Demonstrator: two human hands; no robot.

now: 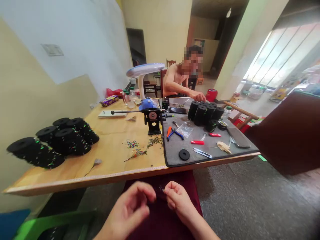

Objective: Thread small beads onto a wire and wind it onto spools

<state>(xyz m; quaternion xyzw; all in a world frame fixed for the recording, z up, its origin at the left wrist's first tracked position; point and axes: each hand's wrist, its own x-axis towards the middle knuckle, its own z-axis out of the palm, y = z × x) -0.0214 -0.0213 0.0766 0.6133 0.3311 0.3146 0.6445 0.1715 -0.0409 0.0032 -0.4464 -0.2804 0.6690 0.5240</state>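
My left hand (pixel 131 208) and my right hand (pixel 178 200) are held low over my lap, below the front edge of the wooden table (pixel 110 133). Both have their fingertips pinched together. Between the right fingertips shows a tiny dark item (pixel 162 190), too small to name. What the left fingers hold, if anything, is hidden. On the table just above lie small scattered beads (pixel 140 146) and a black hand-crank winder (pixel 153 120) clamped near the middle.
Black spools (pixel 57 140) lie at the left, more black spools (pixel 205 113) on a grey mat (pixel 200 143) with pliers, cutters and a black disc. A person sits across the table with a hand on those spools. A desk lamp (pixel 145 71) stands behind.
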